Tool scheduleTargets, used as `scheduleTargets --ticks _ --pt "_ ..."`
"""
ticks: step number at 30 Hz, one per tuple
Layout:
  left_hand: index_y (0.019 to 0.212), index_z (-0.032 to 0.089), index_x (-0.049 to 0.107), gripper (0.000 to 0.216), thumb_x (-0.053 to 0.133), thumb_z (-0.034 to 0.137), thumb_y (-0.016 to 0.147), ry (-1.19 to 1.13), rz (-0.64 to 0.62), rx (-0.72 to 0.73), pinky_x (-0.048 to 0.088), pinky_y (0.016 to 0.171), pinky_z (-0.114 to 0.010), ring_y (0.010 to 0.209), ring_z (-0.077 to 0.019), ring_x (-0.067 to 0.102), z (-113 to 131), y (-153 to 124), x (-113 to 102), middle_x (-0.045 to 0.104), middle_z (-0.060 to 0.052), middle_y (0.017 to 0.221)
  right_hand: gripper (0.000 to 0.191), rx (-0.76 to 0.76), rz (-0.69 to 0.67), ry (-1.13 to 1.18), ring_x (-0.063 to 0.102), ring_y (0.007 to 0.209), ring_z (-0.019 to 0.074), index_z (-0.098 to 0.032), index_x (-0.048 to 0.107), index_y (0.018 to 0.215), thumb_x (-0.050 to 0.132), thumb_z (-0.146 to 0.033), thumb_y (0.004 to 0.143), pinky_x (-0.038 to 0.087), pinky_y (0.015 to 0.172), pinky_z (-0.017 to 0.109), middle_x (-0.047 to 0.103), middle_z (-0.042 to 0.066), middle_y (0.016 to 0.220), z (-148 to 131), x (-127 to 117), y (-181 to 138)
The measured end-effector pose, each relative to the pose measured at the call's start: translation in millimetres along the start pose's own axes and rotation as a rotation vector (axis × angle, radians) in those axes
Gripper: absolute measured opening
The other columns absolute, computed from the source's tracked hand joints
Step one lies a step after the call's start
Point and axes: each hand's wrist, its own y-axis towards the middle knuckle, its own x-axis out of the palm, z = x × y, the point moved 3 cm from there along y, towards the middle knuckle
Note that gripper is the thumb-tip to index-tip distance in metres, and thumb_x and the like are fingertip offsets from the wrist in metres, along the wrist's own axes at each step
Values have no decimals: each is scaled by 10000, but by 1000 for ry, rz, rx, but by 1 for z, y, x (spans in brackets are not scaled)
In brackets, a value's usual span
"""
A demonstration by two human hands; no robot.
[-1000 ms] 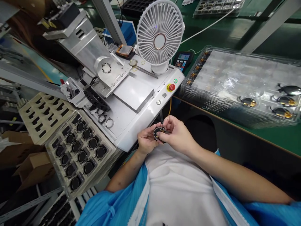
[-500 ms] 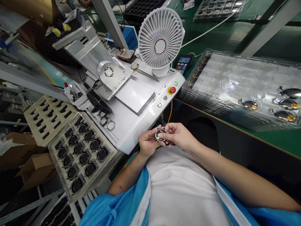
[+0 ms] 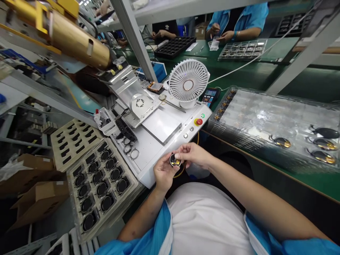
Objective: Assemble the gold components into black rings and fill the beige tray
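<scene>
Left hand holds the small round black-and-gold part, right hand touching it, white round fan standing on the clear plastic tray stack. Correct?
No: the white round fan stands on the flat white machine base, not the clear plastic tray stack, per the head view. The left hand does hold the small round black-and-gold part, the right hand touching it.

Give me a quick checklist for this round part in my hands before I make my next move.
1. Left hand holding the round part: ok, fingers around its edge.
2. Right hand in position: ok, fingertips at the part's upper edge.
3. Right hand's grip firm: cannot tell, the fingers hide it.
4. Part's inner pieces fully seated: cannot tell, too small and partly covered.
5. Red button uncovered: ok, nothing over it.
6. Green button lit: ok.
</scene>
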Motion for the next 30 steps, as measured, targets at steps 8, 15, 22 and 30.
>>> scheduleTargets --ticks 8,15,22,30 --pt "1301 242 700 732 973 217 622 122 -107 -14 659 821 -323 943 -221 776 11 1 5 762 -112 1167 360 -255 489 -49 484 395 98 -190 563 669 893 -321 732 466 330 211 568 -22 509 -67 -33 54" --pt "1424 237 595 847 949 183 657 290 -88 70 656 898 -321 1047 -240 773 10 -5 8 752 -146 1261 461 -293 241 -112 525 408 122 -182 626 685 939 -513 615 506 395 248 597 -11 522 -41 -14 -11" --pt "1421 210 598 781 918 203 708 377 -133 66 673 896 -352 1058 -268 775 9 -6 20 739 -162 1287 472 -172 187 -134 554 400 141 -173 662 690 884 -589 680 506 385 256 653 39 532 -8 -3 -52" --pt "1384 186 626 687 885 201 747 411 -140 111 676 890 -334 1064 -264 774 13 -8 24 747 -158 1272 462 -167 220 -130 549 391 137 -172 653 672 889 -569 656 497 373 248 660 44 536 -7 -2 -54"
